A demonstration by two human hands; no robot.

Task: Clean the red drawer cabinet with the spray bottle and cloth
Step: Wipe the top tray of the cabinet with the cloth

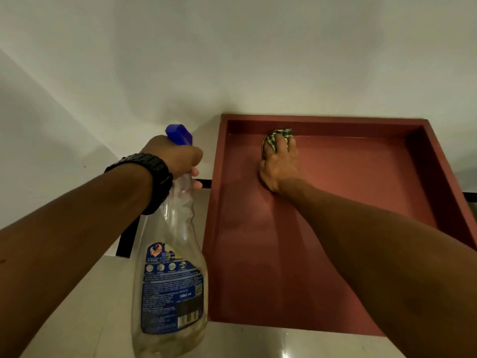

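My right hand (280, 161), fingers curled around the bunched checked cloth (276, 136), presses it into the red cabinet top's (335, 202) far edge, frame centre. My left hand (178, 156) grips the spray bottle (173, 267) clear, lower left, ready.

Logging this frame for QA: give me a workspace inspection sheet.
Surface: red cabinet top, recessed with a raised rim, wet streak near the back edge.
Job's things: spray bottle, clear, nearly empty, blue nozzle; checked cloth, bunched.
Clutter: nothing seen.
Grips: left hand holds the bottle by its neck, off the cabinet; right hand presses the cloth on the top.
Cables: nothing seen.
Surroundings: white wall, pale tiled floor.
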